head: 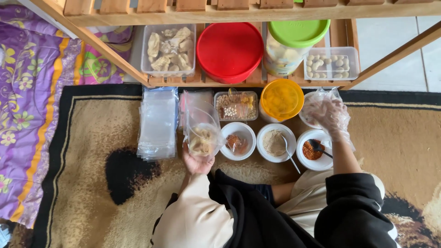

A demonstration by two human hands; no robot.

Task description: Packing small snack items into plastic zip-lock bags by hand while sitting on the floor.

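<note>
Head view: the left hand (196, 161) is gripping a clear plastic bag (202, 131) of snacks from below, fingers closed round its base. The gloved right hand (330, 115) is hovering, fingers spread open, above a white bowl (307, 120) beside the chilli bowl (315, 150).

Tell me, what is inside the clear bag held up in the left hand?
The clear bag in the left hand holds pale, beige snack-like pieces settled at its bottom; its upper part looks empty. What exactly the pieces are cannot be told through the glossy plastic.

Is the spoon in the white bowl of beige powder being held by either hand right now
No, the metal spoon rests alone in the white bowl of beige powder, while the plastic-gloved right hand hovers further right.
</note>
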